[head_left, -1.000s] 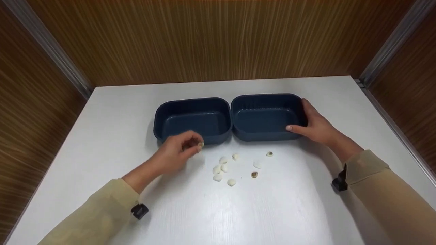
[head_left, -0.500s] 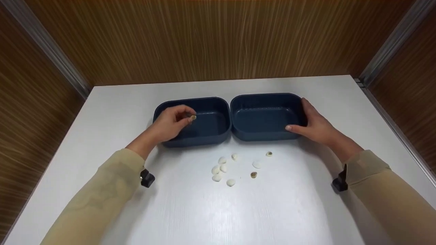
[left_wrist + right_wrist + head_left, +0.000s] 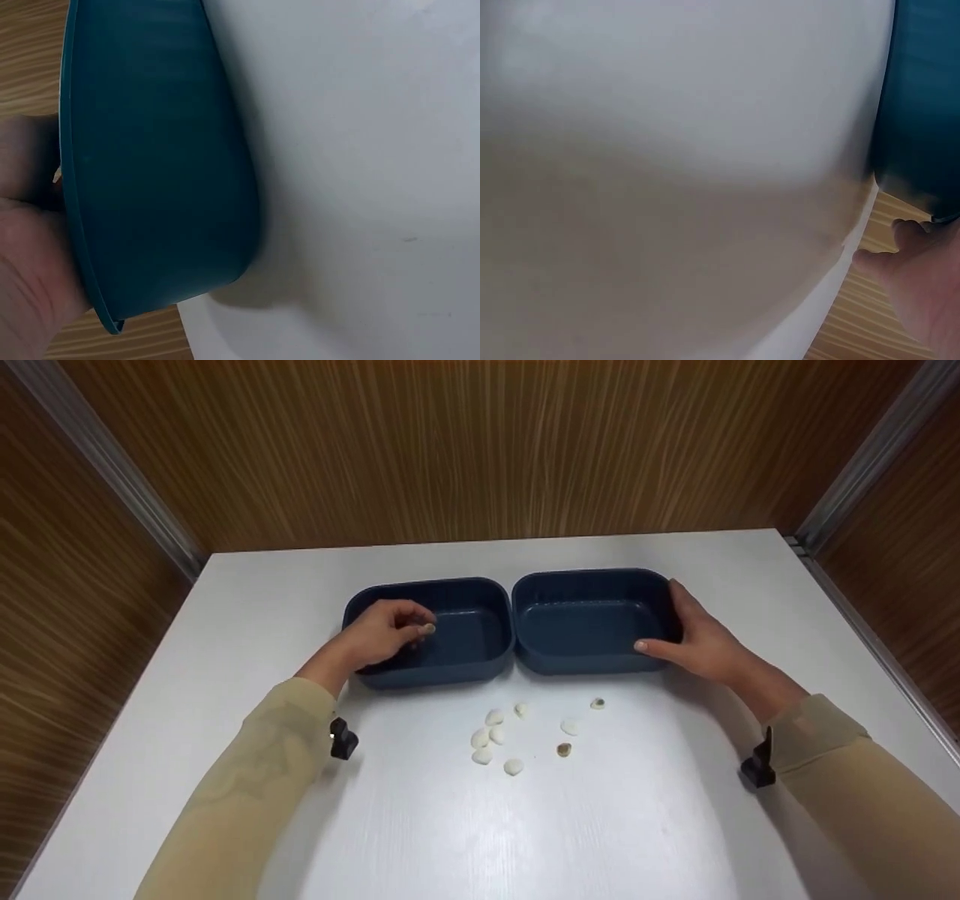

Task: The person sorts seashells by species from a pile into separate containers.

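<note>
My left hand (image 3: pixel 375 634) is over the left blue container (image 3: pixel 450 673), pinching a small seashell (image 3: pixel 429 628) between thumb and fingertips. In the left wrist view that hand (image 3: pixel 34 262) is partly hidden behind the container's wall (image 3: pixel 157 150). At the far end of the right blue container (image 3: pixel 585 664), my right hand (image 3: pixel 701 641) grips its right side, thumb on the front rim and fingers around the end wall. On the table before both containers lie several white seashells (image 3: pixel 481 737), a pale one (image 3: pixel 570 727) and two brownish ones, one (image 3: pixel 564 750) nearer me and another (image 3: pixel 597 703) farther right.
The two containers stand side by side, nearly touching, on a white table (image 3: pixel 450 840). A wood-grain panel (image 3: pixel 480 450) rises behind the table, with more panels at left and right. Black wrist mounts (image 3: pixel 343 739) sit at both sleeve cuffs.
My left hand has moved from in front of the left container up over its opening, carrying the seashell, then shifted slightly to the right. The right hand has stayed on its container.
</note>
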The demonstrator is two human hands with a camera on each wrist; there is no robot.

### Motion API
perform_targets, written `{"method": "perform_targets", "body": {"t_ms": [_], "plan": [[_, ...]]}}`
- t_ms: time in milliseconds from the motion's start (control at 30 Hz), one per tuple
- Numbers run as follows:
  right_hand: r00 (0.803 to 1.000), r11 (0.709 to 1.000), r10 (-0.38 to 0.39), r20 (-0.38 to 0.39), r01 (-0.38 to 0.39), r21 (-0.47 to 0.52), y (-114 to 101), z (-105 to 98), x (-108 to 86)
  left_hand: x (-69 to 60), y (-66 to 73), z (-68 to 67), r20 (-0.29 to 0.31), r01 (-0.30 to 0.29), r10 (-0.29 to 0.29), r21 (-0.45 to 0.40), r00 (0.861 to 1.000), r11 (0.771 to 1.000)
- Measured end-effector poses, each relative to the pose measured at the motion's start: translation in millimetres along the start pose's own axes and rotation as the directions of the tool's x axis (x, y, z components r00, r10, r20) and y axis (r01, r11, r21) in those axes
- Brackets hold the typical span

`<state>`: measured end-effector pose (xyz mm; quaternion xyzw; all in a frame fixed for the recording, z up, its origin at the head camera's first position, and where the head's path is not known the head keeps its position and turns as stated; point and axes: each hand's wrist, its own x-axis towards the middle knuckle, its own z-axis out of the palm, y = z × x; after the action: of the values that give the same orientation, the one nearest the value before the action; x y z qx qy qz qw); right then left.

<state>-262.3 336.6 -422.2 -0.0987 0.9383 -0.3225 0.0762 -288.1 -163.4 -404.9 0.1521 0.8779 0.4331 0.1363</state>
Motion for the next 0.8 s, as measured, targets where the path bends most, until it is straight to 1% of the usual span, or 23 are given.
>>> {"method": "perform_targets", "body": {"t_ms": [233,333,400,500,633,733,800], "plan": [[1.000,1.000,-0.015,0.000,0.015,0.005,3,-1,-0.5,3.5,-2.9,2.5,0.011,0.042,-0.042,-0.004,0.999,0.999],[1.000,1.000,-0.020,0.007,0.020,0.013,2,-1,-0.9,2.6,-2.9,2.1,-0.013,0.038,-0.038,0.012,0.999,0.999],[1.000,1.000,-0.021,0.011,0.021,0.013,2,0,-0.8,0.3,0.2,0.5,-0.038,0.027,-0.026,0.013,0.999,1.000],[1.000,1.000,-0.012,0.016,0.012,0.003,2,-1,-0.4,-4.8,9.8,-1.9,-0.067,0.001,-0.001,-0.001,0.998,1.000],[1.000,1.000,-0.003,0.018,0.003,-0.010,1,-2,0.1,-13.0,29.4,-1.2,-0.081,-0.059,0.058,-0.017,0.995,0.998],[1.000,1.000,-0.014,0.011,0.014,-0.013,1,-4,0.8,-19.1,47.3,4.0,-0.083,-0.122,0.119,-0.022,0.989,0.992],[1.000,1.000,-0.020,0.007,0.020,-0.015,1,-4,0.8,-22.6,58.8,10.5,-0.073,-0.160,0.158,-0.028,0.985,0.987]]}}
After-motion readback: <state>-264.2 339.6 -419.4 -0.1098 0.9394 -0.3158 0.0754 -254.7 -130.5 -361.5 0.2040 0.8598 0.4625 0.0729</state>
